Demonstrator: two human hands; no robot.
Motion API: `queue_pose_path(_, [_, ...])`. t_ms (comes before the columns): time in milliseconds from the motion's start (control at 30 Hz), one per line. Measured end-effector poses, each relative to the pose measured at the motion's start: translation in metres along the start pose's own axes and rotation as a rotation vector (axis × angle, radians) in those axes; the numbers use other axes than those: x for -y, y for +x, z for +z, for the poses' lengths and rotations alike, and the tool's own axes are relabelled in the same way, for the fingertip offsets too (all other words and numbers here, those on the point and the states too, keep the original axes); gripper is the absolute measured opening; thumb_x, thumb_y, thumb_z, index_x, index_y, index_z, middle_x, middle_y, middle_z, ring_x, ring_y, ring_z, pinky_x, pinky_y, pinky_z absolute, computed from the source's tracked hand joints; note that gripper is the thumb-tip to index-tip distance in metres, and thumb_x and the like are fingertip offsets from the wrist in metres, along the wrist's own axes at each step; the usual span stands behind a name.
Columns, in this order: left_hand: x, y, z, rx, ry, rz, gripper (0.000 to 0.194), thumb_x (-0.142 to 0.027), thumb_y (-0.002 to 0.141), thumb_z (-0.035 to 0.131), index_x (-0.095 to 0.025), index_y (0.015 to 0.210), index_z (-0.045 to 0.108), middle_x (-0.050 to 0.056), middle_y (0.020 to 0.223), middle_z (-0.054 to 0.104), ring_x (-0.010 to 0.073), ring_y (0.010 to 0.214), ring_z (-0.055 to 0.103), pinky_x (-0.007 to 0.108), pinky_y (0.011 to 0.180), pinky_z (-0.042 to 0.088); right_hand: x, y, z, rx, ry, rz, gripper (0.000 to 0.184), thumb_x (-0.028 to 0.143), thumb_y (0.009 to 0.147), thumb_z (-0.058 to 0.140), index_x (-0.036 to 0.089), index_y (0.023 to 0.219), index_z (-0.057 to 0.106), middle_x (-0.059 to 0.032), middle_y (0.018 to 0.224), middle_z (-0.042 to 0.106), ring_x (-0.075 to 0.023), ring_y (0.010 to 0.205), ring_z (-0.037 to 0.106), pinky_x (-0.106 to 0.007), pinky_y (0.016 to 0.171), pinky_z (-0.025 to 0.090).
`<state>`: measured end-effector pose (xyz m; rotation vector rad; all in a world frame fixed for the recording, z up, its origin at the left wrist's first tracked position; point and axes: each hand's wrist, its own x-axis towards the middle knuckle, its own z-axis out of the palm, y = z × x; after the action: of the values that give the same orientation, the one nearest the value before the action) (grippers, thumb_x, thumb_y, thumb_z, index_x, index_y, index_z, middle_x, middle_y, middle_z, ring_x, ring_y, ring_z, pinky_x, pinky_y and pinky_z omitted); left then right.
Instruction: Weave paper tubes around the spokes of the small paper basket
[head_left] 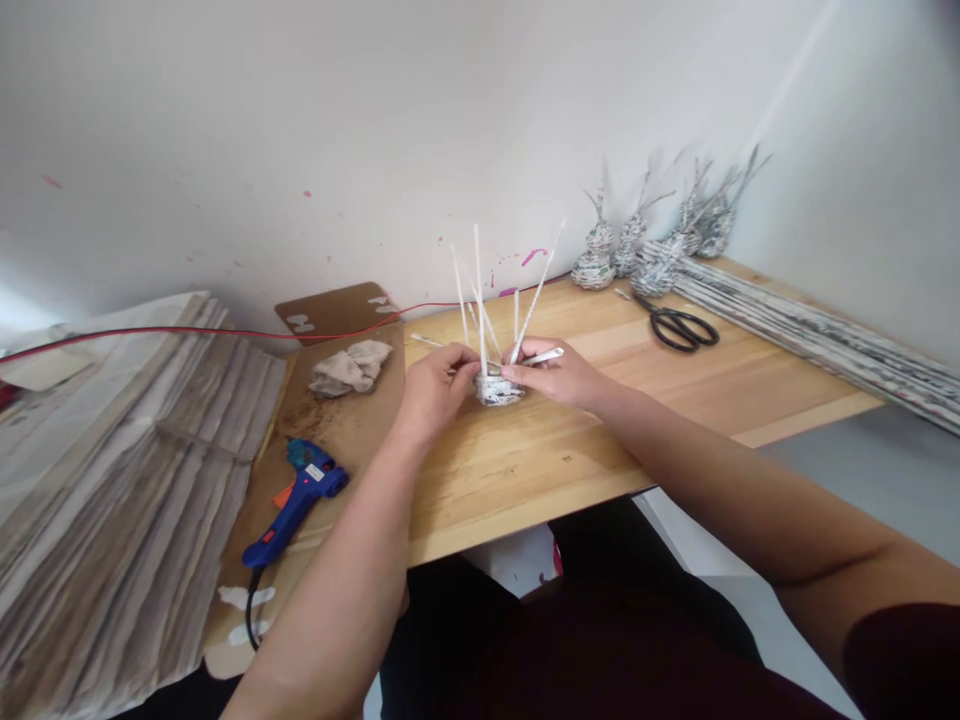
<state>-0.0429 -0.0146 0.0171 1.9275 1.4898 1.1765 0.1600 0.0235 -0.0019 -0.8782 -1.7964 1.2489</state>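
A small round basket (500, 390) woven from rolled newspaper stands on the wooden table (450, 510), with several white paper tubes (481, 290) rising from its rim. My left hand (441, 385) is closed on the left side of the rim, thumb and fingers pinched at the base of an upright tube. On the right side, my right hand (551, 370) grips the rim, its thumb on the weave. A short tube end (547, 356) sticks out past its fingers. The exact spot pinched inside the rim is hidden by the fingers.
Black scissors (682, 328) lie at the right, near finished woven gourd shapes (594, 258) and a bundle of long paper rolls (810, 325). To the left are a blue glue gun (296, 500), a crumpled cloth (351, 368), stacked newspapers (150, 500) and a red cable (337, 333).
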Motion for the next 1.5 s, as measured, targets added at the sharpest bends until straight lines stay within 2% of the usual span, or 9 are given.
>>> queue_pose_path(67, [0.001, 0.001, -0.001, 0.059, -0.126, -0.04, 0.015, -0.028, 0.084, 0.062, -0.02, 0.084, 0.076, 0.004, 0.085, 0.074, 0.0189, 0.085, 0.064, 0.026, 0.083, 0.045, -0.001, 0.001, 0.0, 0.008, 0.027, -0.002, 0.032, 0.046, 0.075, 0.074, 0.016, 0.077, 0.063, -0.0013, 0.069, 0.063, -0.0151, 0.065, 0.057, -0.029, 0.062, 0.045])
queue_pose_path(267, [-0.001, 0.002, -0.014, 0.33, -0.429, -0.143, 0.023, -0.032, 0.076, 0.073, -0.018, 0.093, 0.08, 0.009, 0.105, 0.076, 0.0235, 0.1, 0.068, 0.031, 0.093, 0.049, 0.0, -0.001, -0.002, -0.008, -0.048, -0.043, 0.033, 0.048, 0.074, 0.075, 0.018, 0.071, 0.059, -0.0003, 0.07, 0.061, -0.0142, 0.065, 0.056, -0.028, 0.06, 0.044])
queue_pose_path(367, [-0.002, 0.001, -0.021, 0.408, -0.455, -0.207, 0.033, -0.031, 0.072, 0.078, -0.018, 0.103, 0.078, 0.01, 0.111, 0.075, 0.0257, 0.106, 0.067, 0.033, 0.097, 0.048, 0.001, -0.002, -0.002, -0.022, -0.07, -0.049, 0.034, 0.048, 0.073, 0.075, 0.018, 0.071, 0.059, -0.0009, 0.072, 0.061, -0.0135, 0.064, 0.055, -0.027, 0.059, 0.042])
queue_pose_path(467, [0.001, 0.001, -0.022, 0.48, -0.413, -0.156, 0.035, -0.033, 0.075, 0.077, -0.018, 0.107, 0.077, 0.01, 0.112, 0.075, 0.0264, 0.111, 0.065, 0.034, 0.101, 0.045, 0.003, -0.002, -0.002, -0.025, -0.065, -0.03, 0.035, 0.048, 0.073, 0.076, 0.017, 0.072, 0.06, 0.0002, 0.067, 0.059, -0.0125, 0.06, 0.052, -0.026, 0.056, 0.041])
queue_pose_path(700, [0.011, 0.003, -0.012, 0.375, -0.355, -0.145, 0.032, -0.045, 0.079, 0.072, -0.013, 0.08, 0.072, 0.005, 0.082, 0.073, 0.019, 0.08, 0.064, 0.029, 0.08, 0.047, 0.007, -0.003, -0.001, 0.071, -0.001, -0.028, 0.034, 0.044, 0.07, 0.08, 0.016, 0.078, 0.062, 0.0025, 0.065, 0.057, -0.0104, 0.057, 0.05, -0.023, 0.053, 0.037])
queue_pose_path(867, [0.007, 0.003, -0.009, 0.392, -0.403, -0.159, 0.033, -0.046, 0.079, 0.071, -0.013, 0.078, 0.069, 0.003, 0.077, 0.07, 0.0169, 0.076, 0.061, 0.028, 0.077, 0.045, 0.008, -0.005, -0.002, 0.084, -0.028, -0.053, 0.032, 0.04, 0.068, 0.082, 0.017, 0.075, 0.06, 0.0015, 0.071, 0.059, -0.0108, 0.061, 0.052, -0.024, 0.055, 0.039])
queue_pose_path(1033, [0.006, 0.002, -0.007, 0.41, -0.423, -0.16, 0.035, -0.047, 0.079, 0.072, -0.013, 0.083, 0.07, 0.004, 0.083, 0.071, 0.0173, 0.08, 0.062, 0.028, 0.079, 0.046, 0.009, -0.005, -0.001, 0.058, -0.091, -0.099, 0.027, 0.035, 0.071, 0.08, 0.016, 0.074, 0.061, 0.0003, 0.077, 0.06, -0.0105, 0.063, 0.052, -0.024, 0.059, 0.04])
queue_pose_path(1367, [0.007, 0.001, -0.007, 0.379, -0.343, -0.154, 0.037, -0.049, 0.076, 0.074, -0.013, 0.081, 0.069, 0.003, 0.076, 0.068, 0.0166, 0.075, 0.059, 0.028, 0.075, 0.045, 0.011, -0.005, -0.004, 0.112, -0.115, -0.117, 0.027, 0.039, 0.08, 0.071, 0.015, 0.071, 0.06, 0.0016, 0.072, 0.053, -0.009, 0.06, 0.045, -0.024, 0.056, 0.035])
queue_pose_path(1500, [0.008, 0.001, -0.005, 0.398, -0.318, -0.162, 0.038, -0.05, 0.078, 0.072, -0.013, 0.076, 0.067, 0.002, 0.073, 0.066, 0.0151, 0.071, 0.057, 0.027, 0.071, 0.044, 0.012, -0.004, -0.005, 0.111, -0.138, -0.141, 0.025, 0.035, 0.08, 0.069, 0.015, 0.068, 0.058, 0.0012, 0.072, 0.052, -0.0096, 0.062, 0.046, -0.024, 0.059, 0.036])
